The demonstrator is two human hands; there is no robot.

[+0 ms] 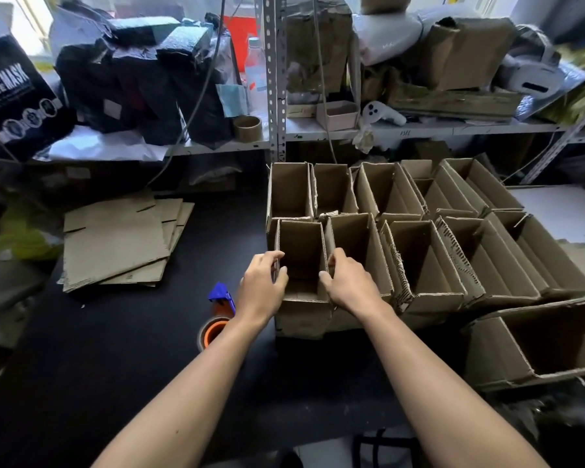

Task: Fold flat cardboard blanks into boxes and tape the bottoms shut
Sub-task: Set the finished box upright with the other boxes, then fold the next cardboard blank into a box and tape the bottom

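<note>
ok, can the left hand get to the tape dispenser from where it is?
Probably yes. The left hand grips the left wall of the open box, and the tape dispenser lies on the table just beside that wrist, with nothing between them. It must let go first.

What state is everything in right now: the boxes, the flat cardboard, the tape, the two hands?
Front box: upright, open at top, held by both hands.
Left hand: grips the box's left wall.
Right hand: grips the box's right wall.
Other boxes: folded, upright, tops open, packed in rows.
Flat blanks: unfolded, stacked.
Tape dispenser: lying on the table, untouched.
</note>
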